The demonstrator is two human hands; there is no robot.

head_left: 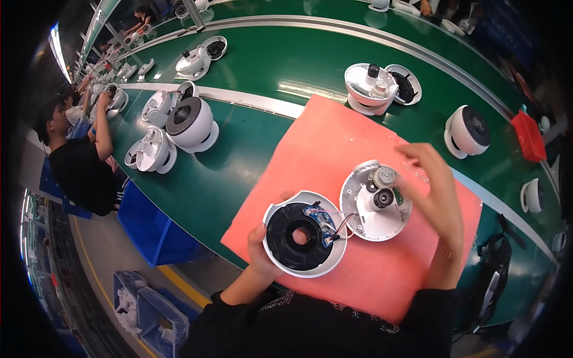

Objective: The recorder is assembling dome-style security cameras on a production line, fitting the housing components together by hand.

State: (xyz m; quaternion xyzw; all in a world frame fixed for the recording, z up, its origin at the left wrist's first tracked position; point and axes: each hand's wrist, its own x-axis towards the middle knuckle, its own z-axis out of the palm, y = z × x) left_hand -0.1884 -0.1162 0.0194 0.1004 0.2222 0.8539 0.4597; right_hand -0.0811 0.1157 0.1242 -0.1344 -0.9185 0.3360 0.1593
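Observation:
My left hand [261,256] grips the rim of a round white housing half [307,271] with a black ring-shaped insert [280,235] inside. A blue circuit board [326,228] sits at the insert's right side. Thin wires [344,223] link it to a second white housing half [391,224] lying face up on the pink mat [322,140]. That half carries a small silver motor [385,175] and a black lens-like part [383,198]. Close to its right edge is my right hand [439,200], fingers apart and bent, with nothing visible in them; the fingers are slightly blurred.
Several white round devices stand on the green workbench [239,131], including a closed one [192,124] at left and another [467,131] at right. An opened unit [370,89] stands behind the mat. A red bin [528,136] is far right. A co-worker [83,158] sits at left beside a blue bin [152,221].

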